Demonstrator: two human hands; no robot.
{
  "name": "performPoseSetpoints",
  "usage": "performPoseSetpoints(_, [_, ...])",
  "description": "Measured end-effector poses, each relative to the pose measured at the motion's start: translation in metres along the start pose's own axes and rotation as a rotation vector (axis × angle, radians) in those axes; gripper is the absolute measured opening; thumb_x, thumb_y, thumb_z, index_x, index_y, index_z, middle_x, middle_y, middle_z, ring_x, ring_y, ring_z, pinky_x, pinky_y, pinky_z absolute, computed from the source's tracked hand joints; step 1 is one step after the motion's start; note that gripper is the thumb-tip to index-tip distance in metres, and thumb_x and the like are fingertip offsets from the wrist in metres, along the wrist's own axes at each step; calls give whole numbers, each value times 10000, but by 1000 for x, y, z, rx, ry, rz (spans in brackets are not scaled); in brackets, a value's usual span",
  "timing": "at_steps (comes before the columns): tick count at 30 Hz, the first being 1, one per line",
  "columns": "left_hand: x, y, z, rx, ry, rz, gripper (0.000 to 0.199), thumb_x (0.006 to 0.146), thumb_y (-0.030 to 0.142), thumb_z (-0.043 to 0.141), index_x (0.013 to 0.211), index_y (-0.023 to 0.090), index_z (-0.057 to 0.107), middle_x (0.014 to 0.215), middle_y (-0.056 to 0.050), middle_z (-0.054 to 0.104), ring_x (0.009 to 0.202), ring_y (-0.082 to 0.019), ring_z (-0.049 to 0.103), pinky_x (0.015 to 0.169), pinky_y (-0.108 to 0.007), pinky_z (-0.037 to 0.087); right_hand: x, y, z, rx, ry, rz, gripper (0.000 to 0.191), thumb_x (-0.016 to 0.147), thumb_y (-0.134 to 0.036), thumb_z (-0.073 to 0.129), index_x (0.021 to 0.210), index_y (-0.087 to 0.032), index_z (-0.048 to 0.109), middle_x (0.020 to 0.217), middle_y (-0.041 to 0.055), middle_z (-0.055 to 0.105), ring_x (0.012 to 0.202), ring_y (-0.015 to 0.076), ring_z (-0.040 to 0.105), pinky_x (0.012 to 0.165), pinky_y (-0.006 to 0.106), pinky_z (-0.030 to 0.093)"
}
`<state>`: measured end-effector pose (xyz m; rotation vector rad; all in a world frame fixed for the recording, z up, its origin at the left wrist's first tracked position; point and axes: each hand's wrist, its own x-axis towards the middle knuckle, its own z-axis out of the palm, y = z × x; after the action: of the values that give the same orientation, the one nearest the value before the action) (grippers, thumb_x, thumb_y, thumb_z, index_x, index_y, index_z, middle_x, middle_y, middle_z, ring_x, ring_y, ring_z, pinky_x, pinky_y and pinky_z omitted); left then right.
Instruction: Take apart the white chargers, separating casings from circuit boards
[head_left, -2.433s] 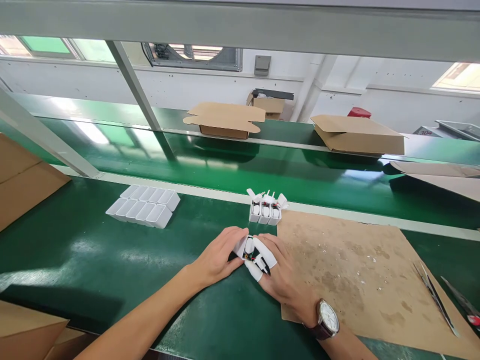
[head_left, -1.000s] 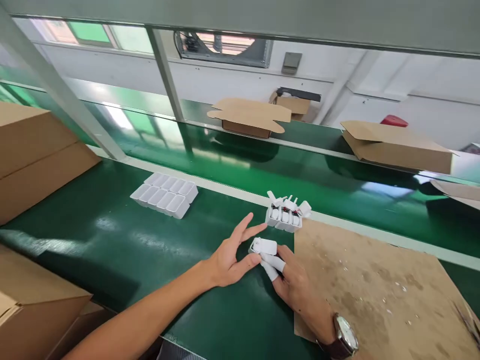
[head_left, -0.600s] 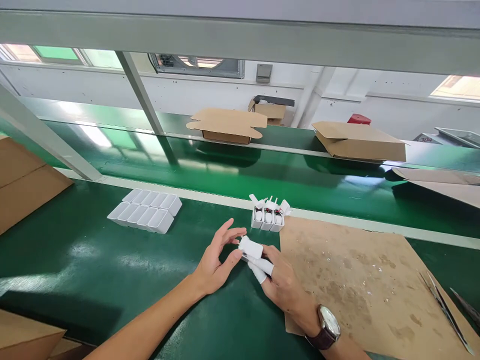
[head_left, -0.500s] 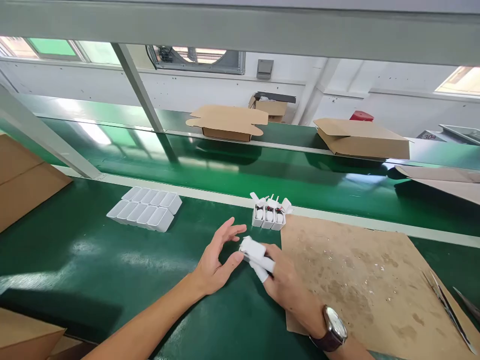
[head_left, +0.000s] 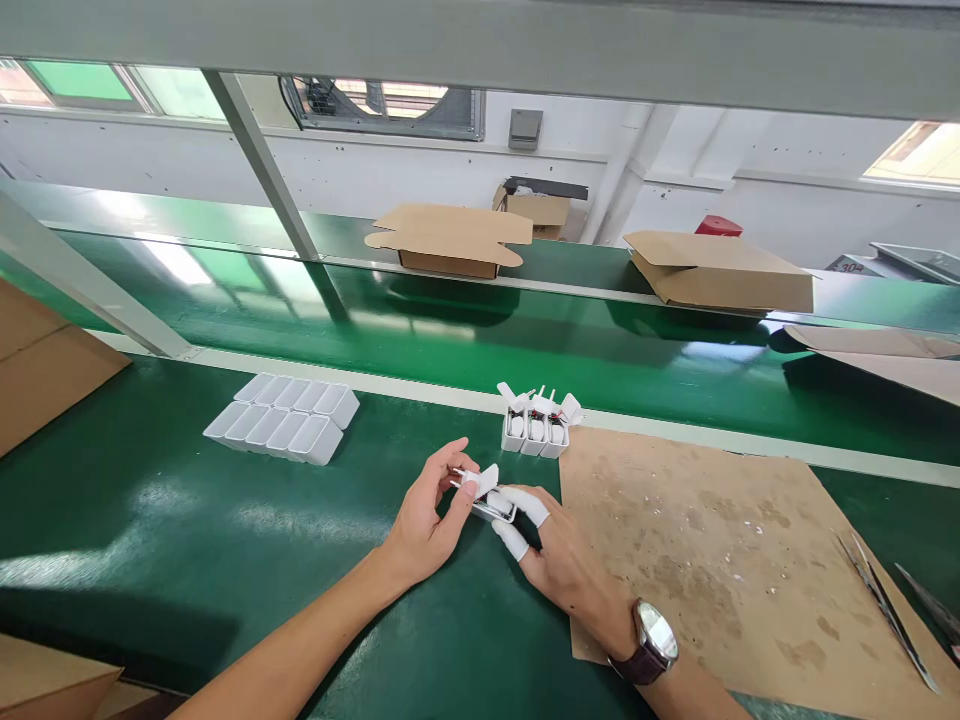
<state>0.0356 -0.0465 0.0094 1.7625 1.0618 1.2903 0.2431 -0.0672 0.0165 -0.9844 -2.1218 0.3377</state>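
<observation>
A small white plug housing (head_left: 496, 506) is between my two hands, its open side up, with a white flap lifted and two pins pointing left. My left hand (head_left: 427, 515) pinches its pin end between thumb and fingers. White finger covers are on the thumb and forefinger of my right hand (head_left: 559, 545), which grip the other end. Beyond my hands stand several similar white units (head_left: 535, 430) in a row, their lids raised. To the left lie two rows of empty white cases (head_left: 289, 418).
A stained cardboard sheet (head_left: 697, 560) lies at the right with tweezers (head_left: 889, 610) on it. Flattened brown boxes (head_left: 450, 235) rest on the far ledge past the green belt (head_left: 420, 340). Cardboard (head_left: 52, 370) stands at the left edge.
My left hand has closed on the white housing, which it had been beside. The housing has turned so its open side and pins show; my right hand has shifted slightly left.
</observation>
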Motion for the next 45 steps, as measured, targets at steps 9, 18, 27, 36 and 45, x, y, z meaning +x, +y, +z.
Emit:
performPoseSetpoints(9, [0,-4,-1,36,2,25,396,1039,318,522,1424,243,473,1087,-59,669,875,-156,667,782,-309,590,-7,1,5,-72,-16,63,346,1037,-192,520,1383,-179,508,1211,149,706,1052,271,728,862,422,665])
performPoseSetpoints(18, [1,-9,-3,3,1,0,402,1030,333,548,1421,265,483,1122,-63,658,898,-161,688,823,-344,620,2,1,2,90,-142,103,381,1017,-175,480,1376,-265,570,1163,116,658,1007,261,653,864,452,610])
performPoseSetpoints(27, [-5,-1,1,152,-115,382,873,879,280,785,1591,279,279,1344,-155,609,1230,-298,630,1019,-504,579,-1,2,11,1095,-30,746,445,923,-582,659,1218,-250,693,1077,75,743,933,273,713,850,461,612])
performPoseSetpoints(36, [-1,5,2,229,-10,521,807,889,298,783,1555,219,334,1239,-147,706,1153,-272,688,966,-463,604,0,-3,12,1233,-77,809,456,882,-586,708,1168,-231,711,1110,101,767,1089,311,707,949,499,574])
performPoseSetpoints(45, [-2,0,2,198,-64,484,888,891,270,771,1603,214,243,1281,-154,681,1165,-264,660,986,-455,571,-2,-1,13,1160,-117,760,482,949,-603,612,1260,-242,681,1121,98,765,1073,307,716,934,497,591])
